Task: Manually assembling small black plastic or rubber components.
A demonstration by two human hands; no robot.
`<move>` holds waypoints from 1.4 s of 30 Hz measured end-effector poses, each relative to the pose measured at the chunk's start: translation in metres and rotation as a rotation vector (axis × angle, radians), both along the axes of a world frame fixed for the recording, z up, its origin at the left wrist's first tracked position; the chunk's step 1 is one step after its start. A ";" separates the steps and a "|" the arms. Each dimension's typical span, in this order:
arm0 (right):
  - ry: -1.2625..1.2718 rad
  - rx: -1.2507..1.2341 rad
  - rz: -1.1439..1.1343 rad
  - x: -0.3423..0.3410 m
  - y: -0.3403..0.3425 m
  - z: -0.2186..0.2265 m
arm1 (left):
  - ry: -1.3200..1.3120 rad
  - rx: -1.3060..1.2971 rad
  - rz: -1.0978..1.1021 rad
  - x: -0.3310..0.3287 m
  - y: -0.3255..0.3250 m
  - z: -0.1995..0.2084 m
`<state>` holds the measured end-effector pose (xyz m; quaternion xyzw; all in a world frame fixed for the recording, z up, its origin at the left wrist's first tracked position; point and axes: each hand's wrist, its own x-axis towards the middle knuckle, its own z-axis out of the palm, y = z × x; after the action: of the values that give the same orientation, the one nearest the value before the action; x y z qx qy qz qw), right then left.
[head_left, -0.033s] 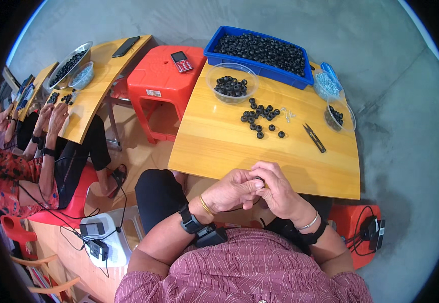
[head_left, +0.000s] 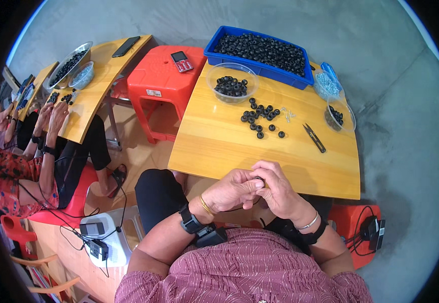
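Observation:
My left hand [head_left: 234, 189] and my right hand [head_left: 278, 192] meet just in front of the table's near edge. Between their fingertips they pinch a small black round piece [head_left: 260, 180], mostly covered by the fingers. Similar black round pieces [head_left: 265, 112], some with a visible hole, lie loose on the wooden table [head_left: 204, 144] beyond my hands. Beside them is a little group of small clear slivers [head_left: 288, 115]. A pair of dark thread snips [head_left: 314, 138] rests to the right, apart from both hands.
At the back stands a blue tray [head_left: 260, 65] full of black pieces. Clear bowls hold black pieces [head_left: 231, 87] and pale blue bits [head_left: 328, 85]. A red stool [head_left: 161, 81] carries a phone [head_left: 181, 61]. Another person's hands [head_left: 53, 118] work at the left table.

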<state>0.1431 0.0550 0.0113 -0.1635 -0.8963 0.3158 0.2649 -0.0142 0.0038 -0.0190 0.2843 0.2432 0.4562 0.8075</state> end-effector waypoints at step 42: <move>0.241 0.128 -0.083 -0.007 -0.010 -0.004 | 0.323 0.532 0.322 0.025 0.008 -0.003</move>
<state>0.1364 0.0449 0.0076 -0.1439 -0.8687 0.2641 0.3935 0.0107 0.0117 -0.0222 0.5114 0.2820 0.5741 0.5739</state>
